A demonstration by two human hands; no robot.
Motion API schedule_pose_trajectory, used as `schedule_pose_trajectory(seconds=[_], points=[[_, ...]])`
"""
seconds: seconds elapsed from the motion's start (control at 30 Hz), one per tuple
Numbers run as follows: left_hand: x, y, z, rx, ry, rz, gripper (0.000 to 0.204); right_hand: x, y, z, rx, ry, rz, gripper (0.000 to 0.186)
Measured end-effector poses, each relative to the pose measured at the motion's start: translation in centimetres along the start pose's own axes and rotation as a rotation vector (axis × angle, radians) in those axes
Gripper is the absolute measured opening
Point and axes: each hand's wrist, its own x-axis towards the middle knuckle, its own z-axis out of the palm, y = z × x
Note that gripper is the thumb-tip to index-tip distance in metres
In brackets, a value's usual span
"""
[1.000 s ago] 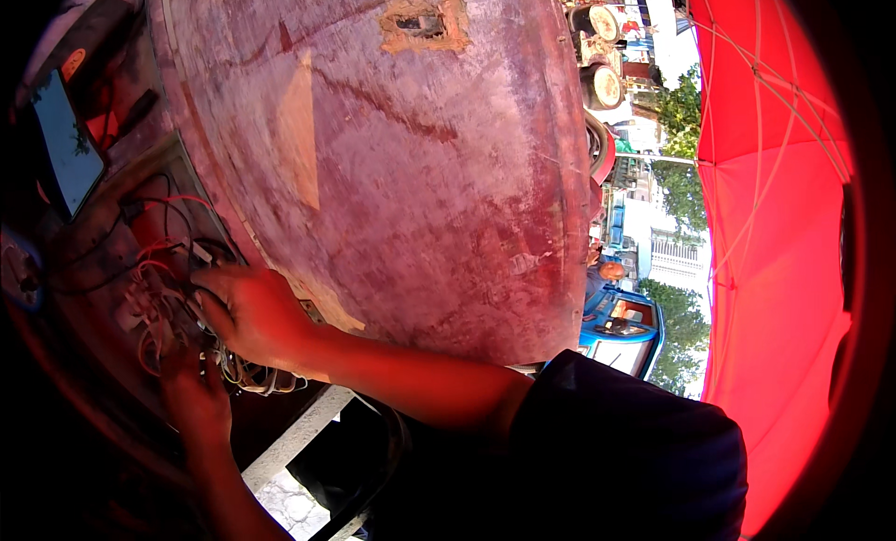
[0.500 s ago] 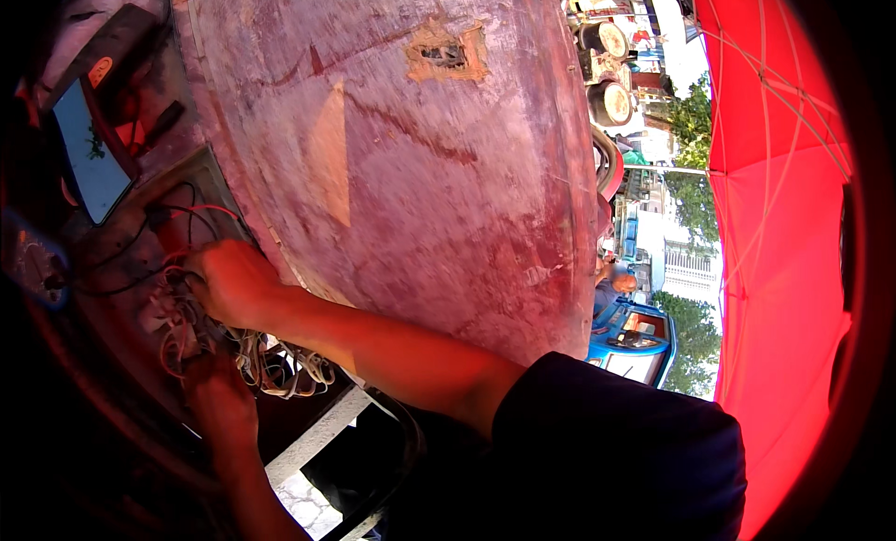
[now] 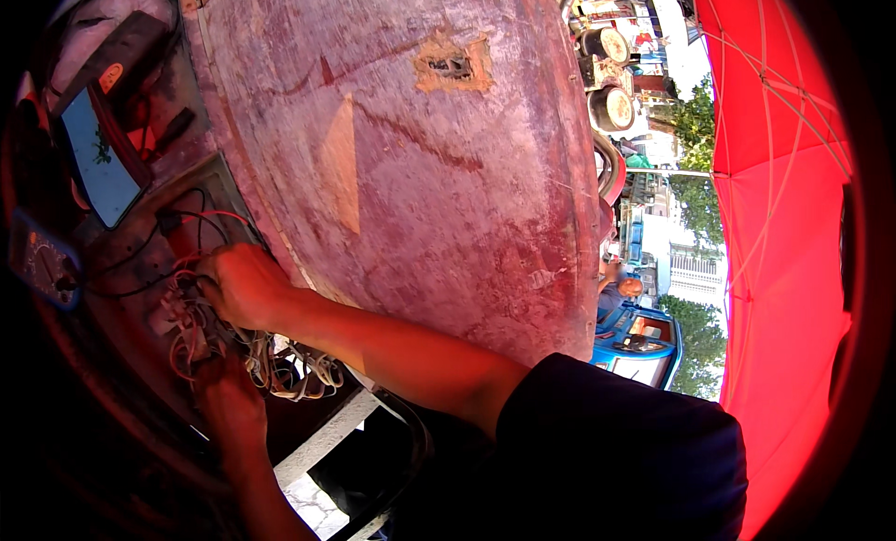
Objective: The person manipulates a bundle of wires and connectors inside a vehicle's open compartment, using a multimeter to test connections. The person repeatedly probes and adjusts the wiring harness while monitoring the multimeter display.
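1. Head view: left hand (image 3: 233,408) sat at the lower edge of the wire bundle (image 3: 184,315), in shadow; could not tell whether its fingers gripped.
2. Right hand (image 3: 245,287) was curled at the bundle's upper side; finger closure likewise unclear.
3. Wire bundle lay between both hands.
4. Dial meter (image 3: 44,261) was left of it.
5. Beyond: worn reddish panel (image 3: 439,214), red canopy (image 3: 784,214), blue vehicle (image 3: 637,340) farthest.

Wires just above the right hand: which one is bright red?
The red wire is the thin one stretching rightward, above the right hand, toward the edge of the worn panel; the others looping beside it look black.
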Motion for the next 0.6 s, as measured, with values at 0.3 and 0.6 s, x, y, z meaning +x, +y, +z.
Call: schedule_pose_trajectory(seconds=[0.3,0.6], points=[[0.2,0.3,-0.4,-0.041,-0.011,-0.019,0.013,0.2,0.3,0.2,-0.012,-0.012,-0.021,0.015],[0.0,0.2,-0.3,-0.045,-0.027,-0.031,0.010,0.2,1.1,0.9,-0.071,0.024,-0.091,0.016]])
